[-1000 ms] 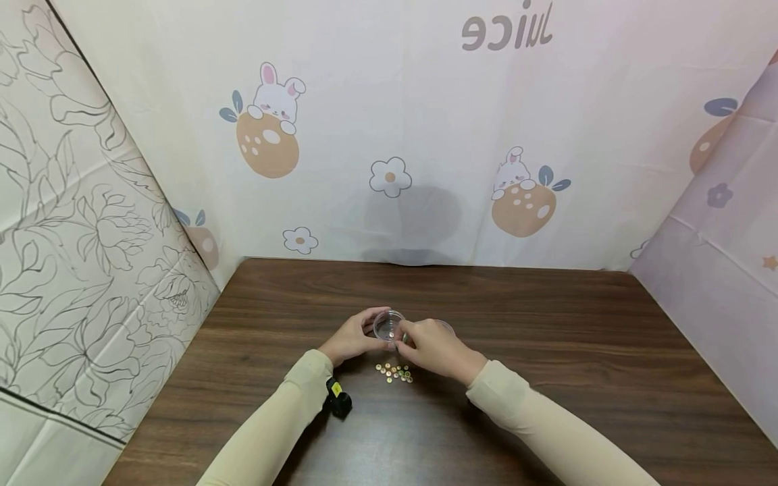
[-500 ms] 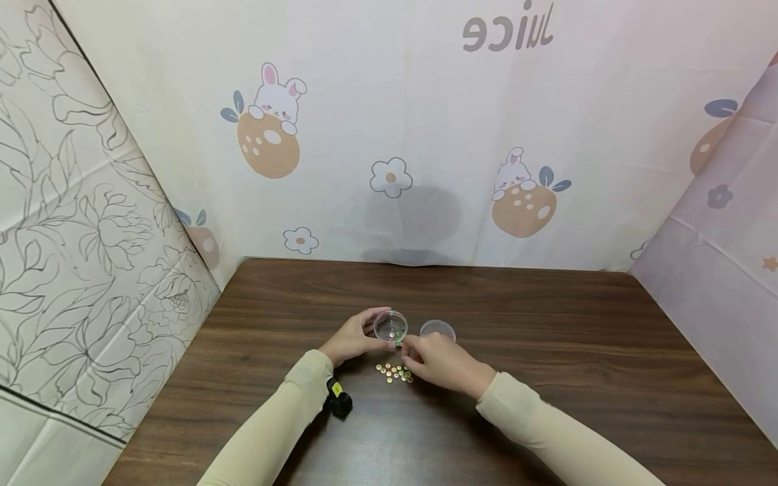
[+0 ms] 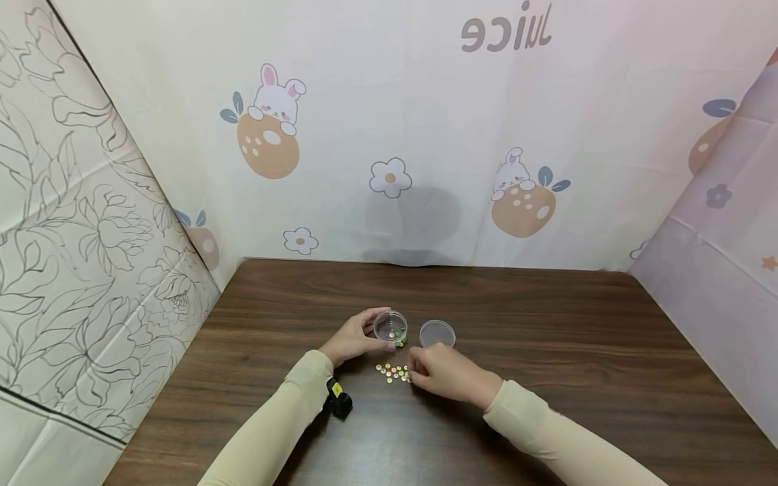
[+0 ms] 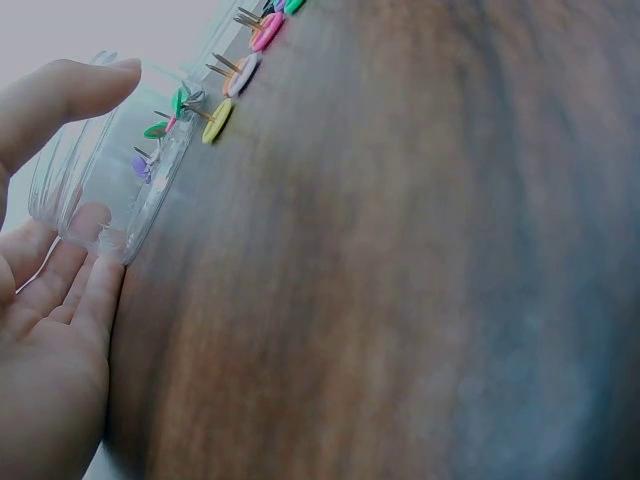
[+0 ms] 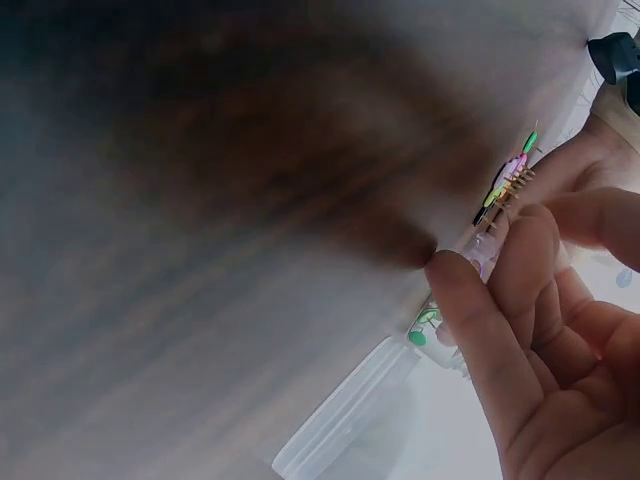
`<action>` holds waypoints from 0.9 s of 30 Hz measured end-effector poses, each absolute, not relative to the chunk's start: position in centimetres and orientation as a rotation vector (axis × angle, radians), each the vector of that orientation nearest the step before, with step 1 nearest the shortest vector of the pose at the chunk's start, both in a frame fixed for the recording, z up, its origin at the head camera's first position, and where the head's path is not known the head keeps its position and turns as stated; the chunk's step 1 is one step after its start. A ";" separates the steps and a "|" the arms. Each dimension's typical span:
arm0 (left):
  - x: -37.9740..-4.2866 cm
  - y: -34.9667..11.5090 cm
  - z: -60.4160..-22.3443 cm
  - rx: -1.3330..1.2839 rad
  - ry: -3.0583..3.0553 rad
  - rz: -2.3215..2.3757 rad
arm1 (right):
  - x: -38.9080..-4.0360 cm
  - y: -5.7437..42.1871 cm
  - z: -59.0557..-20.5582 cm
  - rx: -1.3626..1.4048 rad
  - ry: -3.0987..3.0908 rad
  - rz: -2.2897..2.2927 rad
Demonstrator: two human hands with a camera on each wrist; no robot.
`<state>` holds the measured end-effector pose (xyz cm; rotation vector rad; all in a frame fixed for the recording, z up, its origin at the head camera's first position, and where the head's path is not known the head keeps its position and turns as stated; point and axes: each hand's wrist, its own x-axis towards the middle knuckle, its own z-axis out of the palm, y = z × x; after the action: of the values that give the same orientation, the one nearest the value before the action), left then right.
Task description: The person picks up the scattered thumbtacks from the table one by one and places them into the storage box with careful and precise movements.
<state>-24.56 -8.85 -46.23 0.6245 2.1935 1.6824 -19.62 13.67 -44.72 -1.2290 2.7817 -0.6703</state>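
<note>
Thumb and fingers of my left hand (image 3: 355, 337) hold a small round clear plastic container (image 4: 85, 170) from its left side. Inside it are a few coloured thumbtacks (image 4: 156, 130). In front of the container, several more thumbtacks (image 3: 389, 372) lie on the table, points up in the left wrist view. My right hand (image 3: 450, 373) is at the right edge of these loose tacks, fingers curled. In the right wrist view its thumb and a finger (image 5: 525, 245) come close together; whether a tack is between them is hidden.
A clear round lid (image 3: 437, 333) lies right of the container, just beyond my right hand. A black device with a yellow mark (image 3: 338, 398) is at my left wrist. The brown wooden table (image 3: 547, 317) ends at a patterned cloth wall (image 3: 340, 202).
My right hand has moved from the container's rim toward me and slightly right, down to the loose tacks. The lid it partly covered now shows. My left hand and the container have stayed put.
</note>
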 end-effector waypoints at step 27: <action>-26.4 -9.0 -49.8 0.576 2.255 1.667 | -18.9 13.1 -44.8 -1.232 2.801 -0.488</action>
<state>-26.42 -8.97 -49.78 0.5761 2.2552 1.6670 -18.88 13.10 -44.79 -1.2322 2.8011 -0.4881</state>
